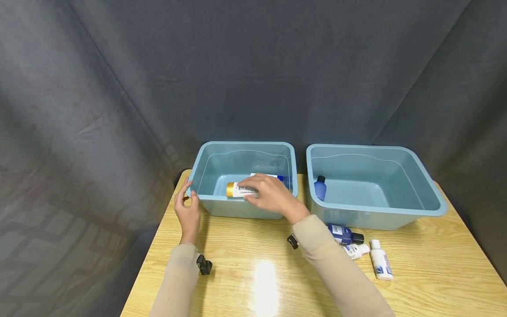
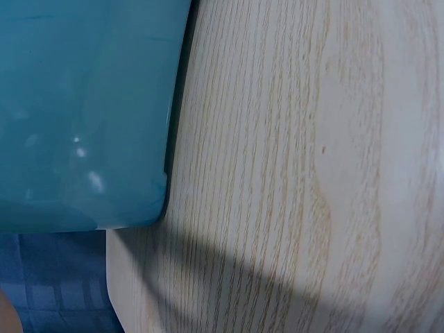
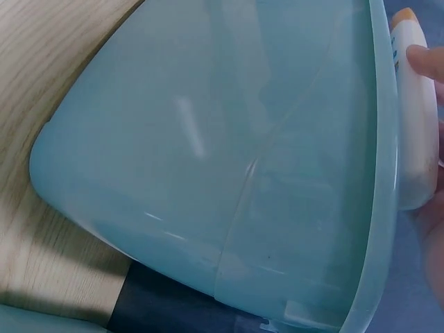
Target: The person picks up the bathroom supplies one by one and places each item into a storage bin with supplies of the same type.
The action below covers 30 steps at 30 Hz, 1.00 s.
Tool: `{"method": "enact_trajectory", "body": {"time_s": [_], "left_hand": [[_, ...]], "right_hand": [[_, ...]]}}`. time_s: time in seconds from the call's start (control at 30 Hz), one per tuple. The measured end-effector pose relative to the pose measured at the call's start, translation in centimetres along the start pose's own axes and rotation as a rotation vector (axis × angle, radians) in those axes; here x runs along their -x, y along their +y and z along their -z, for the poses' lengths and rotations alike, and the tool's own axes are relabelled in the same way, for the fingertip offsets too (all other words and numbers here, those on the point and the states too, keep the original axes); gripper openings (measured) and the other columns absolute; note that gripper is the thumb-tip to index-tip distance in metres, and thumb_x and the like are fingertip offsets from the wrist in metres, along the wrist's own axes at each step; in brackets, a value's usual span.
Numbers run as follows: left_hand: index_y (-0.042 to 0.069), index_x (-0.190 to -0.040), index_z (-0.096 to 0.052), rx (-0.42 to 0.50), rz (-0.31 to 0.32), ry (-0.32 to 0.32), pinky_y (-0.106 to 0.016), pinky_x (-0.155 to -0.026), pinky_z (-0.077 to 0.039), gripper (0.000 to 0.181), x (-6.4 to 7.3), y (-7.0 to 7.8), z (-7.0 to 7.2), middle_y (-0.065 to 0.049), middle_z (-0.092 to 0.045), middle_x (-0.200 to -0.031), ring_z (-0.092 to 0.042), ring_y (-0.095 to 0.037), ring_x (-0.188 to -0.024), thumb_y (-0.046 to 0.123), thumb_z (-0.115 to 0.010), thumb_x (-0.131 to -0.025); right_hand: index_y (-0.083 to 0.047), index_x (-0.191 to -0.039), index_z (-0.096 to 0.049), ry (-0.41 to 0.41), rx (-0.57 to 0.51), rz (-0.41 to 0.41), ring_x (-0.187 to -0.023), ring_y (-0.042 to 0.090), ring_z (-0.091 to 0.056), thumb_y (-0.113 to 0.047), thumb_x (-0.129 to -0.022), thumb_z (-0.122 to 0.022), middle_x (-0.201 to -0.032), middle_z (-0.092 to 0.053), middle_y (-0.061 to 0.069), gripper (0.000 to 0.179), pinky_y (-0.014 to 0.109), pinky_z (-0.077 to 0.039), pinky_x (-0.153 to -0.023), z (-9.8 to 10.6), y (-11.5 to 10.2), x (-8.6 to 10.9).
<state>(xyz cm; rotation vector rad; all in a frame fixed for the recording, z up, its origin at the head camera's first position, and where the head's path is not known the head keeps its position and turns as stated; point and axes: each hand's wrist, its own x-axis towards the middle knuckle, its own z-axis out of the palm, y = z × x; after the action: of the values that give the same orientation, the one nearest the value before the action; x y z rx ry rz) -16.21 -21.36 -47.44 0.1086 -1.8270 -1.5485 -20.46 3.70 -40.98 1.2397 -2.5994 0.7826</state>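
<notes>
Over the front part of the left blue bin (image 1: 237, 211), my right hand (image 1: 269, 193) holds a white bottle (image 1: 241, 190) with a gold cap lying sideways. The right wrist view shows that bottle (image 3: 416, 139) just beyond the bin's rim (image 3: 385, 152), with fingers on its side. Behind it in the bin, partly covered by the hand, is another white item with a blue end (image 1: 280, 178). My left hand (image 1: 188, 215) grips the bin's front left corner, thumb by the front wall and fingers at the side.
A second blue bin (image 1: 356, 215) stands to the right with a blue, black-capped bottle (image 1: 320, 189) inside. Before it on the wooden table (image 1: 233, 264) lie a dark blue bottle (image 1: 344, 235) and two white bottles (image 1: 382, 263). A dark curtain (image 1: 253, 79) hangs behind.
</notes>
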Motion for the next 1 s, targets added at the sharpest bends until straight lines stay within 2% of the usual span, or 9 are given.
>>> {"method": "enact_trajectory", "body": {"time_s": [0.37, 0.6, 0.83, 1.0], "left_hand": [[-0.009, -0.124, -0.063, 0.000, 0.002, -0.007, -0.038, -0.091, -0.036, 0.031, 0.0, -0.1, -0.2, -0.015, -0.055, -0.141, -0.050, -0.010, -0.119, -0.003, -0.054, -0.094], [-0.009, -0.123, -0.063, -0.005, 0.010, -0.009, -0.043, -0.092, -0.036, 0.032, 0.0, -0.2, -0.1, -0.014, -0.055, -0.141, -0.050, -0.014, -0.121, -0.003, -0.054, -0.094], [-0.009, -0.124, -0.063, -0.010, 0.016, -0.003, -0.038, -0.091, -0.036, 0.032, 0.0, -0.2, 0.0, -0.014, -0.055, -0.141, -0.049, -0.020, -0.123, -0.003, -0.053, -0.094], [-0.009, -0.123, -0.063, -0.001, 0.022, 0.004, -0.041, -0.092, -0.036, 0.031, -0.1, -0.2, -0.1, -0.014, -0.056, -0.140, -0.049, -0.020, -0.124, -0.003, -0.054, -0.094]], "right_hand": [[-0.015, -0.124, -0.070, -0.036, 0.042, -0.024, -0.121, 0.022, -0.059, -0.021, -0.090, -0.073, -0.122, -0.069, 0.000, 0.035, 0.040, -0.049, -0.099, 0.5, 0.8, -0.1], [-0.015, -0.124, -0.071, -0.055, 0.048, -0.064, -0.111, 0.020, -0.063, -0.021, -0.088, -0.075, -0.121, -0.069, 0.002, 0.037, 0.038, -0.053, -0.088, 0.7, 1.4, -0.4], [-0.016, -0.125, -0.071, -0.074, 0.038, -0.097, -0.105, 0.019, -0.065, -0.022, -0.088, -0.075, -0.120, -0.069, 0.004, 0.037, 0.038, -0.053, -0.087, 0.7, 1.9, -0.7], [-0.017, -0.126, -0.070, -0.105, 0.026, -0.131, -0.104, 0.020, -0.066, -0.022, -0.089, -0.074, -0.123, -0.068, 0.006, 0.038, 0.038, -0.053, -0.086, 0.5, 2.2, -0.8]]}}
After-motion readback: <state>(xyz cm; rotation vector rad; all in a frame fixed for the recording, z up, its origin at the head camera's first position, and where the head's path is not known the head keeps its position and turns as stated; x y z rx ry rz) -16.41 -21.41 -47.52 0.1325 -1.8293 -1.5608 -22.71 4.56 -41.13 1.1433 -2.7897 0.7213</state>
